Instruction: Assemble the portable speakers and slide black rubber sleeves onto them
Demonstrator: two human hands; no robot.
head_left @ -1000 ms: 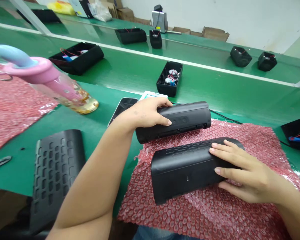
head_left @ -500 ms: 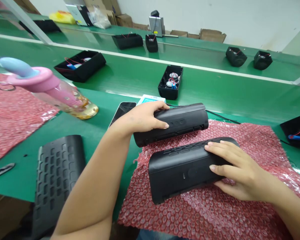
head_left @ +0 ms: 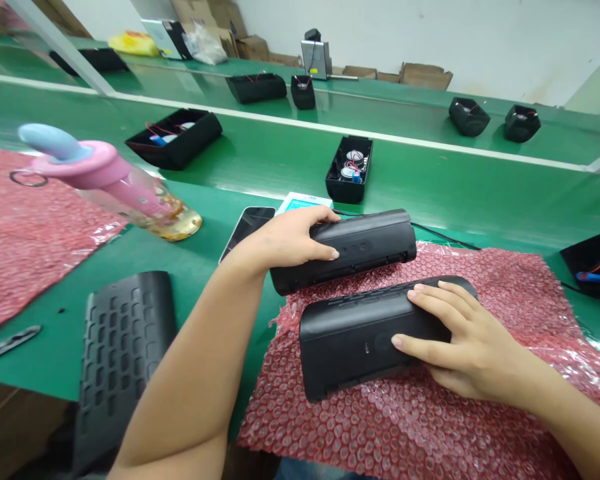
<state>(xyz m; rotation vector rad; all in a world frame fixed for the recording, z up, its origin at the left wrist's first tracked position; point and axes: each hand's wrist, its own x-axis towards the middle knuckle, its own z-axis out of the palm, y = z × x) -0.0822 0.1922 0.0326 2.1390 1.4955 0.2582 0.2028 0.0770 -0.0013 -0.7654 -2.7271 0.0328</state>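
My left hand (head_left: 297, 240) is closed over the left part of a black speaker housing (head_left: 377, 233), with the thumb on its near side close to some small buttons. Nearer to me, a second black speaker housing (head_left: 345, 347) lies on red bubble wrap (head_left: 430, 440). My right hand (head_left: 463, 340) grips its right end, fingers over the top and thumb along the front face. Both housings lie at a slant, the far one partly off the wrap. A black perforated grille panel (head_left: 125, 333) rests left of my left forearm, which covers part of it.
Open housings with wires and speaker drivers (head_left: 350, 170) stand on the green conveyor (head_left: 260, 160) beyond. A phone (head_left: 247, 227) and a small white-framed screen device (head_left: 305, 201) sit behind my left hand. Leftward are a pink-topped bottle (head_left: 145, 200), tweezers (head_left: 10, 345) and more bubble wrap (head_left: 35, 233).
My right thumb has slid left along the front of the near housing. My left hand keeps its hold on the far one. The whole view has shifted slightly.
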